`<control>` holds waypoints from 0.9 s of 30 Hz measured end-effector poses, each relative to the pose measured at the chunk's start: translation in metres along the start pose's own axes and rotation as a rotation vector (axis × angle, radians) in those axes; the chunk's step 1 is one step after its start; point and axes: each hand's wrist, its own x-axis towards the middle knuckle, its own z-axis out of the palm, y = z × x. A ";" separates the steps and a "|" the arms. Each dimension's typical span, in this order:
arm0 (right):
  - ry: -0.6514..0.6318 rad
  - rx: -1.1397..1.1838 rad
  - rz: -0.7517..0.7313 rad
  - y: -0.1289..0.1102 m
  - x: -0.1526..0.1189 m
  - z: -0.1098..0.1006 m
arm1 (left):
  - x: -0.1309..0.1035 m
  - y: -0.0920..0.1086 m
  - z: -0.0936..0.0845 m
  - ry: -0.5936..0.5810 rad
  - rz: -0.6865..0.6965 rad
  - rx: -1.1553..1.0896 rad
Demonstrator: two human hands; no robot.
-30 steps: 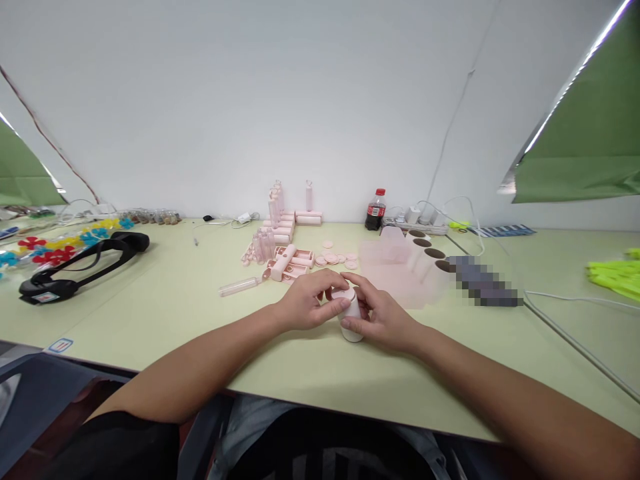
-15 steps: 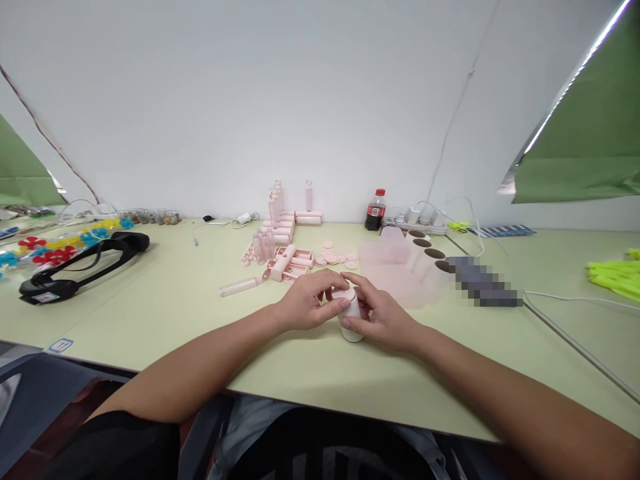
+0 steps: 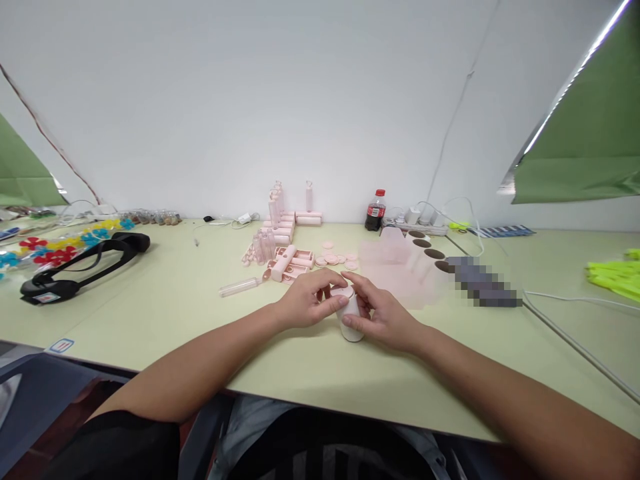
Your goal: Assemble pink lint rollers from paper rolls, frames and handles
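Observation:
A white cylinder (image 3: 353, 323) stands on the table between my hands, with a pale pink disc (image 3: 344, 291) at its top end. My left hand (image 3: 313, 298) is closed on the cylinder's upper left side, its thumb and fingertips at the top rim. Wrapped round the right side is my right hand (image 3: 383, 317), thumb low across the front and index finger over the top. Some fingers of both hands are hidden behind the cylinder. Several loose pink discs (image 3: 336, 259) lie just beyond my hands.
Pink cases (image 3: 294, 261) and a clear tube (image 3: 239, 287) lie left of the discs. To the right are clear pinkish sheets (image 3: 383, 273), white rolls with brown ends (image 3: 434, 254) and a blurred dark object (image 3: 483, 283). A cola bottle (image 3: 376, 212) stands by the wall; a black strap (image 3: 85, 267) lies left.
My hands have barely moved. The left thumb and fingers have shifted slightly left at the top of the cylinder, which tilts or shifts very little.

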 end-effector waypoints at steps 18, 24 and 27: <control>0.006 -0.009 -0.023 0.001 -0.001 0.000 | -0.004 -0.005 0.005 0.005 -0.090 -0.195; -0.027 -0.060 -0.050 -0.001 0.000 -0.003 | -0.004 -0.006 0.004 -0.004 -0.107 -0.182; -0.013 -0.059 -0.085 -0.003 0.000 -0.003 | -0.004 -0.006 0.004 -0.006 -0.114 -0.166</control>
